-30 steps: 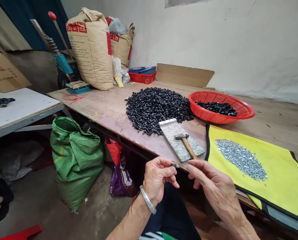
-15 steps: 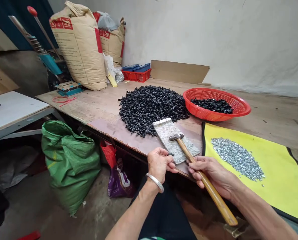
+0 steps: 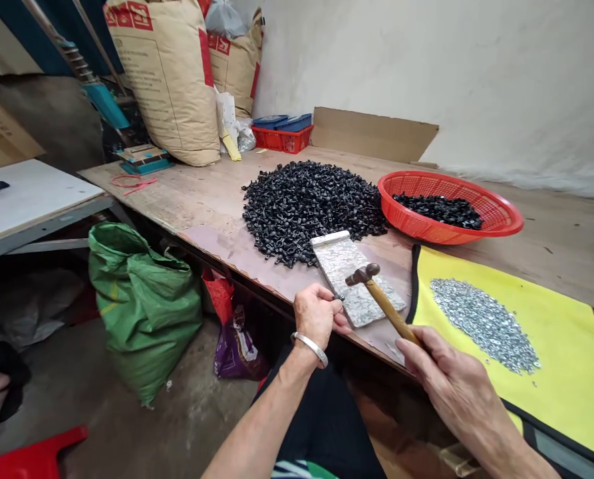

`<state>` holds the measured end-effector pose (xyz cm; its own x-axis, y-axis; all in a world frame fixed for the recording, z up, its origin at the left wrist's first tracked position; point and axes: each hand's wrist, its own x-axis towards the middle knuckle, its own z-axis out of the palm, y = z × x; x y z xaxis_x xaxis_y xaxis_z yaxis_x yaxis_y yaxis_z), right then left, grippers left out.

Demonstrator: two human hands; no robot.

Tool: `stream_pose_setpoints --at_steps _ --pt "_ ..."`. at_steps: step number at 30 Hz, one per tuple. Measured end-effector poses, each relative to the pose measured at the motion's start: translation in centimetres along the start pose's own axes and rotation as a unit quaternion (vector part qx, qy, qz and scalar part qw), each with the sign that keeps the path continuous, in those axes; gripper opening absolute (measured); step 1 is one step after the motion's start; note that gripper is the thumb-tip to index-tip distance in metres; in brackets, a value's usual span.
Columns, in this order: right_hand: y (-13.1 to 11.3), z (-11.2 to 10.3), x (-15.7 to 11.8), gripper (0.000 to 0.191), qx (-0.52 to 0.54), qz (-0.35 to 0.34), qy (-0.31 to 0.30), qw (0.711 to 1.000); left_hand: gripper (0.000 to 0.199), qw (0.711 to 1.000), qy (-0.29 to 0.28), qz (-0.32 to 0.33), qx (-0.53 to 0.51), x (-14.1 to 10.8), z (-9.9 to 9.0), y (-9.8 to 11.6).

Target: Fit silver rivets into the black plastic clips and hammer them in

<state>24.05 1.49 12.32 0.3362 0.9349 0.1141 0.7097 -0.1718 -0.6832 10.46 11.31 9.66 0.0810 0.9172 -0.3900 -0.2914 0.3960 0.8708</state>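
Note:
My left hand (image 3: pixel 317 313) pinches a small black part (image 3: pixel 337 297) at the left edge of a speckled metal plate (image 3: pixel 349 269). Wrapped around the wooden handle of a hammer (image 3: pixel 387 307), my right hand (image 3: pixel 449 376) is to the right of the plate. The hammer's head is above the plate's surface, tilted. Behind the plate lies a big heap of black parts (image 3: pixel 311 206). Small silvery pieces (image 3: pixel 486 322) are spread on a yellow cloth (image 3: pixel 571 346) at the right.
A red basket (image 3: pixel 506 216) with black parts stands behind the yellow cloth. Large paper sacks (image 3: pixel 169 86), a blue hand press (image 3: pixel 104 103) and a small red basket (image 3: pixel 281 140) are at the back left. Below the table edge sit a green sack (image 3: pixel 142 313) and a purple bag (image 3: pixel 237 352).
My right hand has closed further round the hammer handle and moved right, and the hammer head has risen off the plate. The camera view has shifted slightly.

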Motion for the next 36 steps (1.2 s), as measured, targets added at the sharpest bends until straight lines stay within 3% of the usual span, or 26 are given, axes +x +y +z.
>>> stream_pose_setpoints --at_steps 6,16,21,28,36 --pt "0.7 1.1 -1.0 0.028 -0.105 -0.118 0.051 0.986 0.018 1.0 0.009 -0.006 0.002 -0.1 0.1 0.0" --pt "-0.1 0.7 -1.6 0.028 -0.27 -0.244 0.089 0.927 0.018 1.0 0.01 -0.002 0.012 -0.2 0.2 0.0" --pt "-1.1 -0.2 -2.0 0.028 -0.272 -0.23 0.176 0.918 0.019 1.0 0.006 -0.017 0.025 -0.3 0.2 0.1" --pt "-0.6 1.9 -2.4 0.03 -0.373 -0.258 0.107 0.885 0.019 1.0 0.011 -0.005 0.004 0.0 0.3 -0.1" --pt "-2.0 0.0 -2.0 0.029 -0.346 -0.26 0.18 0.883 0.019 1.0 0.007 -0.012 0.013 -0.2 0.2 0.2"
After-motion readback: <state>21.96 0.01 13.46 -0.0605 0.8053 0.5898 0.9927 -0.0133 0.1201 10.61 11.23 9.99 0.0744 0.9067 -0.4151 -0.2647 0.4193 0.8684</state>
